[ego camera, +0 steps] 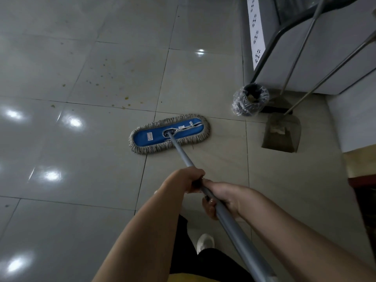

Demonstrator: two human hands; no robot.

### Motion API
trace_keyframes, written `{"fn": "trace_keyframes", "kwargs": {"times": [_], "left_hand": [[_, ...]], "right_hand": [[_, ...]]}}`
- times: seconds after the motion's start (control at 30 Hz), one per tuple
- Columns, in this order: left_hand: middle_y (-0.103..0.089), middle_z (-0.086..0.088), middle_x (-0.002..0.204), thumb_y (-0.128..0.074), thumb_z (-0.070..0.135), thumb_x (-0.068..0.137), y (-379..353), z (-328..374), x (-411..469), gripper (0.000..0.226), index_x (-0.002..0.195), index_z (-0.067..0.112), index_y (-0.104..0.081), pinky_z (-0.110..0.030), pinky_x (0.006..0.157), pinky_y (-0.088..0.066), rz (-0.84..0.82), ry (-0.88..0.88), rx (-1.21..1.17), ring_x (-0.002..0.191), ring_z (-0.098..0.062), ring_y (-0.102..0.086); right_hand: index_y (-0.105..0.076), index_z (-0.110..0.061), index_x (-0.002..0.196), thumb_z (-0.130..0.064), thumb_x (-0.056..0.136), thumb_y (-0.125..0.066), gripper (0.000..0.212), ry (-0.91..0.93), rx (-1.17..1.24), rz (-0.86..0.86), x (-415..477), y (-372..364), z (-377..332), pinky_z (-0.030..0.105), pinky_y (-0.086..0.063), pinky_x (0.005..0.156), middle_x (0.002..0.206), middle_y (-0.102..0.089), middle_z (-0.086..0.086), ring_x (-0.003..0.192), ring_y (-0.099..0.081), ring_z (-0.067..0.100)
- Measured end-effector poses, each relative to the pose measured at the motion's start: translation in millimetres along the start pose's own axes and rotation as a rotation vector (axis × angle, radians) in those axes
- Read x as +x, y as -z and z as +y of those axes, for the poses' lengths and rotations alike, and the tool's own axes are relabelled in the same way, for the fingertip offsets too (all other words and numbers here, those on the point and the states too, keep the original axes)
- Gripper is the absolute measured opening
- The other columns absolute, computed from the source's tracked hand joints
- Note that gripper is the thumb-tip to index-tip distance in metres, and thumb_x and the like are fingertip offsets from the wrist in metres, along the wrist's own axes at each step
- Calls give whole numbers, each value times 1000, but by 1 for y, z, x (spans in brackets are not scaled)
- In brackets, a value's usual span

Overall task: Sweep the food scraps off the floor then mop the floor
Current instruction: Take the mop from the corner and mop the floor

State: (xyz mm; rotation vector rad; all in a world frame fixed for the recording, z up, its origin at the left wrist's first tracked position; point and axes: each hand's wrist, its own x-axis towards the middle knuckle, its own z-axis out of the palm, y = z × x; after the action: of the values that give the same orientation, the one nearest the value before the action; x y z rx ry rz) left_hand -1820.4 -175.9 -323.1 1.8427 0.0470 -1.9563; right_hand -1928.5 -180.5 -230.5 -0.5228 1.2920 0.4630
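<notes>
Mop head, blue with a grey fringe, is laid flat near the middle of the tiled floor. Its grey handle is gripped by the left hand and, just behind it, the right hand, fingers curled round. Yellowish scraps are scattered beyond the head. A dustpan and a lined bin are set by the floor's right edge.

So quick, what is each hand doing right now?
The left hand grips the mop handle.
The right hand grips it too, nearer the person.
</notes>
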Motion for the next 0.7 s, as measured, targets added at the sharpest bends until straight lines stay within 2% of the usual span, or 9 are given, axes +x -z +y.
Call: {"fn": "trace_keyframes", "kwargs": {"times": [0.13, 0.27, 0.33, 0.4, 0.47, 0.5, 0.53, 0.6, 0.7], "left_hand": [[-51, -8, 75, -43, 15, 99, 41, 40, 14, 22, 79, 6, -40, -28, 62, -48, 24, -38, -58, 62, -17, -52], [-53, -8, 76, -45, 18, 99, 97, 96, 26, 19, 84, 6, -42, -28, 60, -49, 13, -21, -51, 63, -17, -53], [-53, -7, 77, -45, 21, 100, 129, 128, 33, 20, 87, 6, -43, -27, 54, -50, -10, -9, -38, 63, -16, -54], [-53, -6, 77, -44, 23, 100, 161, 159, 37, 23, 84, 7, -43, -25, 48, -51, -10, -3, -42, 63, -15, -53], [-54, -6, 77, -44, 24, 100, 192, 188, 37, 22, 88, 6, -44, -24, 55, -52, -16, 22, -48, 62, -15, -55], [-55, -6, 76, -44, 24, 100, 207, 202, 37, 22, 89, 5, -44, -24, 54, -52, -26, 38, -41, 59, -15, -57], [-56, -6, 74, -45, 24, 100, 220, 214, 37, 24, 86, 4, -45, -24, 47, -53, -35, 54, -46, 51, -14, -60], [-56, -6, 70, -45, 22, 100, 245, 237, 35, 25, 82, 4, -44, -21, 33, -47, -44, 73, -71, 34, -13, -58], [-56, -6, 70, -46, 21, 99, 277, 270, 40, 21, 86, 5, -44, -19, 30, -44, -36, 62, -67, 33, -12, -58]], "right_hand": [[-40, -10, 64, -57, 95, -39, 56, -24, -18, 33, 19, -24, -53, 11, -34, 29, 37, -38, 1, 22, -35, 8], [-43, -10, 68, -59, 92, -43, 55, -47, -29, 65, 39, -55, -123, 13, -35, 30, 42, -40, 2, 23, -37, 9], [-44, -10, 72, -59, 92, -42, 53, -46, -16, 61, 46, -76, -162, 13, -35, 30, 40, -40, 2, 23, -36, 9], [-48, -11, 82, -59, 93, -41, 50, -36, -2, 54, 51, -97, -200, 12, -35, 30, 38, -40, 2, 23, -36, 8], [-54, -14, 101, -58, 94, -41, 46, -30, 22, 49, 57, -118, -235, 12, -36, 31, 38, -40, 2, 24, -36, 8], [-55, -14, 107, -57, 94, -42, 47, -29, 36, 46, 60, -128, -253, 13, -36, 31, 39, -41, 2, 24, -37, 8], [-56, -11, 103, -57, 93, -43, 49, -32, 47, 51, 64, -137, -268, 13, -36, 31, 39, -41, 2, 24, -37, 8], [-50, -7, 80, -57, 92, -46, 51, -40, 58, 78, 69, -153, -296, 13, -36, 31, 39, -43, 3, 25, -38, 9], [-47, -8, 77, -56, 90, -50, 50, -49, 77, 89, 75, -173, -338, 14, -38, 32, 41, -44, 4, 26, -39, 9]]}}
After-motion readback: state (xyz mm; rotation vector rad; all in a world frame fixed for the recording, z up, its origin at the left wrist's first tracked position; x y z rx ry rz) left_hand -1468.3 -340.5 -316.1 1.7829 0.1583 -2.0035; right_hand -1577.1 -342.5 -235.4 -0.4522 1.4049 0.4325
